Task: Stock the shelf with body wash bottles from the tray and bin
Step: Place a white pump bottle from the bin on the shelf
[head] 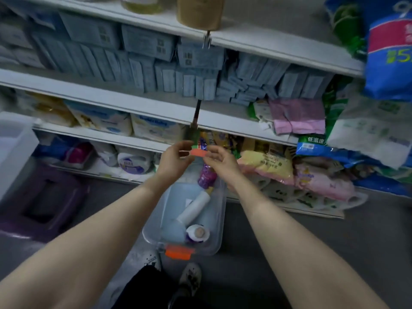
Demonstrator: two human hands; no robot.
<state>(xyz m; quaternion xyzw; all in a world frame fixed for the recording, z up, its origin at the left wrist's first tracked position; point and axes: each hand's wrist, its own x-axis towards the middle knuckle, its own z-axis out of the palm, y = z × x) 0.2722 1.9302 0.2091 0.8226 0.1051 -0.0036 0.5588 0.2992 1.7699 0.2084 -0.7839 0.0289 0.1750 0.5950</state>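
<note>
Clear plastic bin (pixel 217 221) on floor, white bottle (pixel 196 207) lying diagonally inside, purple bottle (pixel 207 176) beyond it

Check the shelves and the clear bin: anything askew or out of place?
Yes. The blue boxes at the right end of the middle shelf have toppled into a loose heap, unlike the upright rows beside them. In the clear bin, the bottles lie on their sides, including a white bottle.

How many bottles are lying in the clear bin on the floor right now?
3 that I can make out in the clear bin: a purple bottle at the far end, a white bottle in the middle, and a purple-and-white bottle nearest. The arms may hide more.
</note>
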